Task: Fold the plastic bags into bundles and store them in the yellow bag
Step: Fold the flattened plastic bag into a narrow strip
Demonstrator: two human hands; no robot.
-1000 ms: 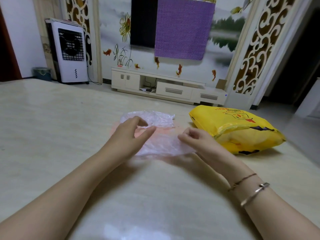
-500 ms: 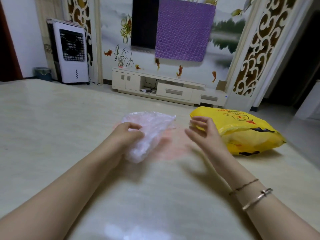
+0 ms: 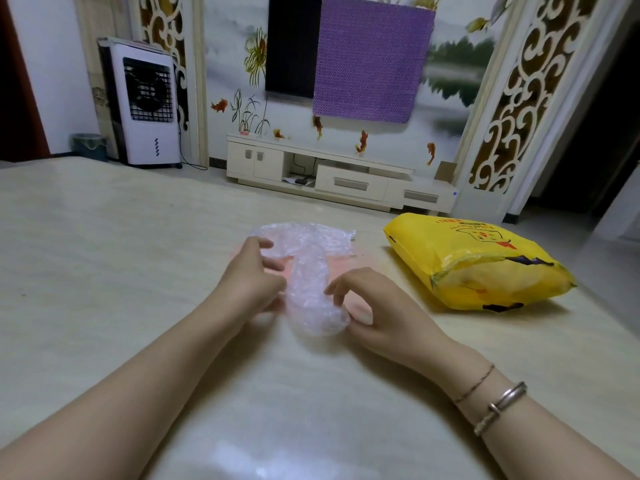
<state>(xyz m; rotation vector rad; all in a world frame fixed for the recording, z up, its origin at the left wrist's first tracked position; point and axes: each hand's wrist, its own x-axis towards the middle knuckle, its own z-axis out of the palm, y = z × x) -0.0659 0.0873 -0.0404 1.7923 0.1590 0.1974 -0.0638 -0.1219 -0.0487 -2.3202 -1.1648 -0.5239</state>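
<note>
Head view: plastic bag (image 3: 310, 282) between both hands

We count one crumpled clear plastic bag (image 3: 308, 271), one bulging yellow plastic bag (image 3: 474, 263) with red print, and two bare hands: the left hand (image 3: 251, 275) and the right hand (image 3: 374, 306). We see two bracelets (image 3: 491, 400) on one wrist, one white air cooler (image 3: 143, 103) and one purple patterned cloth (image 3: 370, 57).
</note>
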